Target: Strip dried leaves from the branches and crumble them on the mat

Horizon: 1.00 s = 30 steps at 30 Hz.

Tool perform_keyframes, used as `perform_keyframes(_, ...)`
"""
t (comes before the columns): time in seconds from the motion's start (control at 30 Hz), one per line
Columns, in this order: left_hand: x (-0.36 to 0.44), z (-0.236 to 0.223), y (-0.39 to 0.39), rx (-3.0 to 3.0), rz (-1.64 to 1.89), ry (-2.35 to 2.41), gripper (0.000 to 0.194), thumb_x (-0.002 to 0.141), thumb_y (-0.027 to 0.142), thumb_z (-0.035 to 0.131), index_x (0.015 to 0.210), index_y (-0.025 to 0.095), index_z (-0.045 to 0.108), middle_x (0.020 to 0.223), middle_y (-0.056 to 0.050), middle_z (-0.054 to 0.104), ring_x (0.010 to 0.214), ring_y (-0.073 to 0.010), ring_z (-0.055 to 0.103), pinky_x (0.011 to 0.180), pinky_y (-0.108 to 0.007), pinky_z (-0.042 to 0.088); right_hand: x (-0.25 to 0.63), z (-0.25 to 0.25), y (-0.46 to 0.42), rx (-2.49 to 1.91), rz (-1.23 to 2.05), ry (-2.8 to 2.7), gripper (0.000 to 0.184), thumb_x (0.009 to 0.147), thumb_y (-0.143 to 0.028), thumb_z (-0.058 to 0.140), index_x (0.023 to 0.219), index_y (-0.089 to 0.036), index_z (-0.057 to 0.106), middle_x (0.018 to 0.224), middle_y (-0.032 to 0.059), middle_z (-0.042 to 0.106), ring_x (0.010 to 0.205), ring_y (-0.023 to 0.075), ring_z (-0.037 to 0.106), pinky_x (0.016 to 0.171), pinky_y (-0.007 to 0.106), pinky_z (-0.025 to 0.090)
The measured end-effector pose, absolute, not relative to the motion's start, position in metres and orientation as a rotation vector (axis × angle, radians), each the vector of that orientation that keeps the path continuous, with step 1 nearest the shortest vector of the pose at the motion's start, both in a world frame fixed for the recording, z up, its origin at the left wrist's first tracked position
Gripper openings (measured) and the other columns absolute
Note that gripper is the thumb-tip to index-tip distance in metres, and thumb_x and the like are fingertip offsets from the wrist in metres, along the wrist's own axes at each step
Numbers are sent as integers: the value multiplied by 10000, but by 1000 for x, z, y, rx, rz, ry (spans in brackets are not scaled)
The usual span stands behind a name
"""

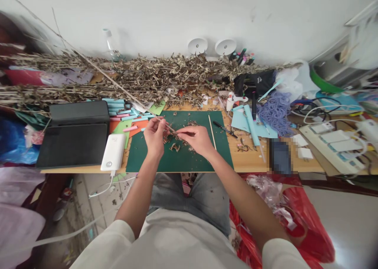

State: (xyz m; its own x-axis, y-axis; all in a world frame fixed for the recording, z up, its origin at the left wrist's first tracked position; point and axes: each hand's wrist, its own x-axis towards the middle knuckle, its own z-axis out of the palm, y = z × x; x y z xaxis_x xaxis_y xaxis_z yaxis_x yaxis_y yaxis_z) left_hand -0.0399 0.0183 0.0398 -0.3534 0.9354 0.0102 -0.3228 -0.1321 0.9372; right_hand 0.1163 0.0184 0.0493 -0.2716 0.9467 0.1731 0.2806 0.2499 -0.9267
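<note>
A long dry plant stalk [118, 86] slants from the upper left down to my hands. My left hand [155, 135] is closed around it near its lower end. At the stalk's tip, the fingers of my right hand [195, 138] are pinched together on it. Beneath both hands is a green cutting mat [189, 162], strewn with crumbled dry leaves [175, 147]. To the right of my right hand, a thin pale stick [212, 132] and a black pen [225, 129] lie on the mat.
Bundles of dried stalks [165, 74] run along the wall. A black tablet case [73, 139] and white power bank [113, 152] sit left. Rightward are a glue gun [235, 100], purple yarn [275, 110], a phone [280, 156] and a power strip [333, 147]. Red bags [313, 229] lie below.
</note>
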Motion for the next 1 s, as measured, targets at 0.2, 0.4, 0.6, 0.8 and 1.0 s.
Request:
perform_keyframes(0.2,-30,35,6,835,1450,1061,321,677,331,792,920,161,668,769,-11,676,611,-81,609,630,-206,516,114,48,21,-1157,1000,-1668,171,828,-316,617,849,-197,739,815,36,738,703,160,669,658,265,514)
perform_keyframes(0.4,-26,40,7,871,1484,1133,269,694,330,777,841,150,642,736,-14,674,603,-88,610,580,-191,492,126,68,26,-1109,798,-1949,124,856,-227,598,809,-203,711,770,11,696,710,144,619,685,253,444)
perform_keyframes(0.6,-25,48,6,913,1395,1103,274,690,332,779,836,157,627,707,-5,660,648,-124,651,617,-230,548,137,73,31,-1023,688,-2145,167,917,-216,526,851,-209,680,823,24,655,775,147,588,732,254,425)
perform_keyframes(0.8,-22,47,4,877,1432,1125,284,691,340,778,851,155,634,718,-8,655,628,-116,643,590,-226,560,138,72,29,-1033,617,-2251,158,926,-194,495,897,-204,651,829,31,631,768,152,571,711,257,415)
perform_keyframes(1.0,-39,54,13,874,1589,1198,287,698,368,770,834,162,623,753,-10,642,658,-114,638,570,-208,558,153,65,33,-1139,558,-2220,175,916,-198,513,881,-198,685,860,55,677,802,175,614,744,287,446)
